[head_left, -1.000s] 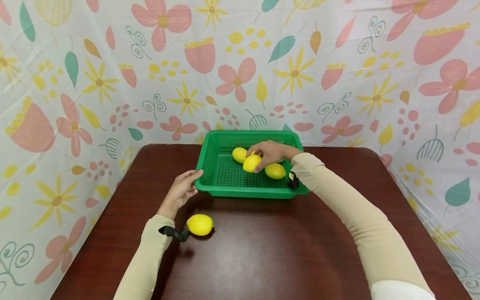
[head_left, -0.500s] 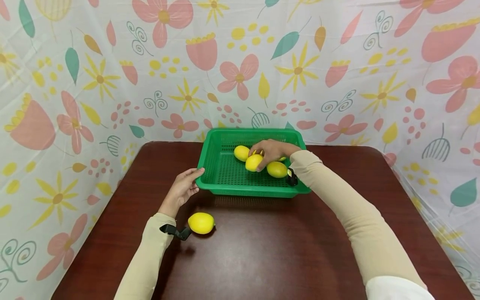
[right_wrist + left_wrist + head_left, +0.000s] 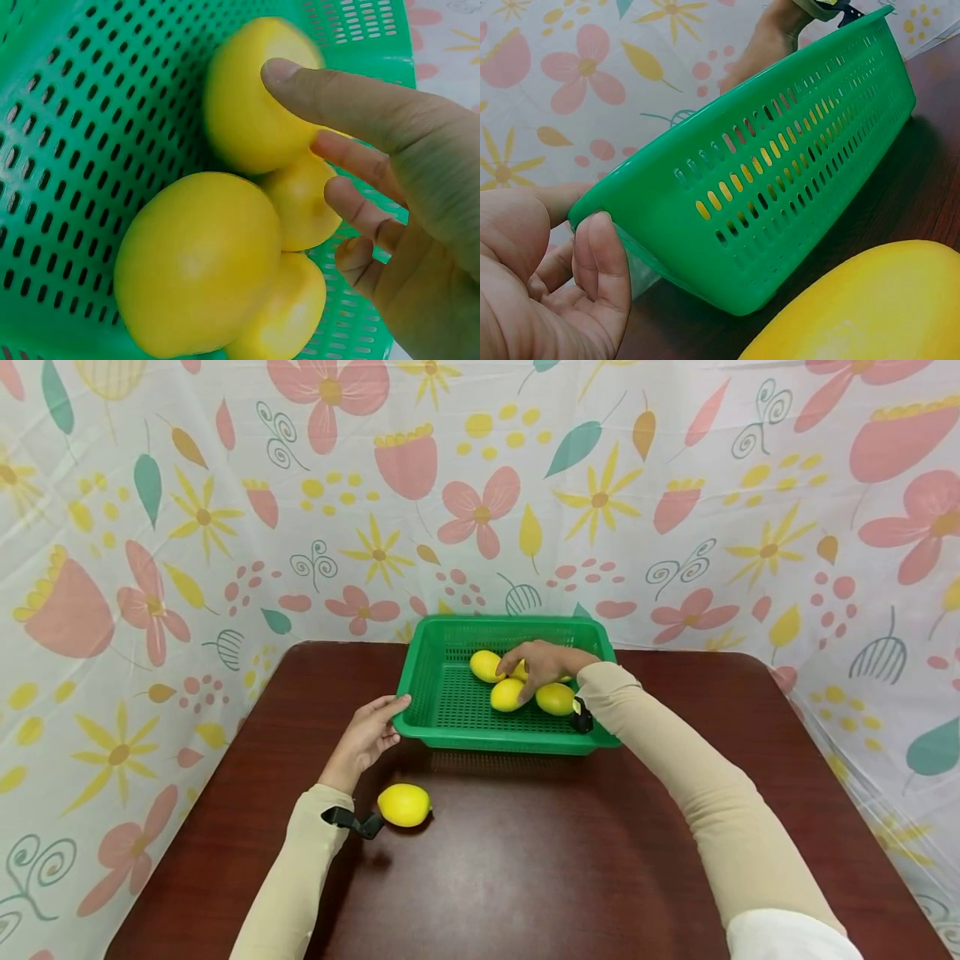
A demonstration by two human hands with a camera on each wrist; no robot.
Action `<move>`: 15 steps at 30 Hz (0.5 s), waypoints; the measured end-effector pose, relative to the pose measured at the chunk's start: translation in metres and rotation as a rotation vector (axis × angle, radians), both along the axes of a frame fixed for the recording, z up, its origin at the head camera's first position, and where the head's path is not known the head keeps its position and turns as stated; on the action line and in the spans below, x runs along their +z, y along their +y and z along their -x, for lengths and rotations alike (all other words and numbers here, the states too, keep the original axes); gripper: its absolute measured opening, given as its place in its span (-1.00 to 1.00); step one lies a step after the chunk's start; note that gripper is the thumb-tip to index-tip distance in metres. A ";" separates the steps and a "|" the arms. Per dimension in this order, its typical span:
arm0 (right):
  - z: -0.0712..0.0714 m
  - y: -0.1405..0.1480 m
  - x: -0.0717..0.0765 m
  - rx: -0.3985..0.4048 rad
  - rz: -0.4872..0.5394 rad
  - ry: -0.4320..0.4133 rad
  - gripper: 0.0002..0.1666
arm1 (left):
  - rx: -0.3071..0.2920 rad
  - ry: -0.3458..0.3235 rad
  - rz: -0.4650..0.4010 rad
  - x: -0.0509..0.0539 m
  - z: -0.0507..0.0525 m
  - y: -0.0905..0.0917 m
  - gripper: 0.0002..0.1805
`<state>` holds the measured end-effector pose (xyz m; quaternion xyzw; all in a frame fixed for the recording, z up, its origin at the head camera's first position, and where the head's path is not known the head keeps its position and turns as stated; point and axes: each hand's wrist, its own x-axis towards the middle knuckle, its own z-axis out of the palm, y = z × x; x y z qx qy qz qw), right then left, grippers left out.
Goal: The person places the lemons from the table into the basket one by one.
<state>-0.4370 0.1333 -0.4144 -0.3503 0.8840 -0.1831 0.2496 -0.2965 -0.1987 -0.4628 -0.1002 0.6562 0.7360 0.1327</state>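
My left hand (image 3: 365, 735) grips the left front corner of a green plastic basket (image 3: 495, 742), thumb over the rim and fingers beneath it. Several yellow lemons lie in the basket's right half. Above them is my right hand (image 3: 542, 665), its fingers spread and curving loosely. In the right wrist view the thumb (image 3: 337, 94) lies over one lemon (image 3: 251, 105), while the other fingers are apart from it; whether the thumb touches it is unclear. That lemon (image 3: 507, 695) sits at the front of the group. My right hand partly hides the lemons behind it.
Another lemon (image 3: 405, 805) lies on the dark brown table (image 3: 525, 860), beside the left wrist's black camera mount (image 3: 352, 821). Behind the basket, a flowered curtain (image 3: 480, 510) runs along the table's back edge.
The lemon that my right hand held has come down slightly onto the basket floor, and the fingers have loosened from it. My left hand keeps its grip on the rim.
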 end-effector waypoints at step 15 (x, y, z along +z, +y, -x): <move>-0.054 -0.004 0.036 -0.167 0.215 0.224 -0.53 | 0.004 -0.015 0.018 -0.001 0.002 0.000 -0.36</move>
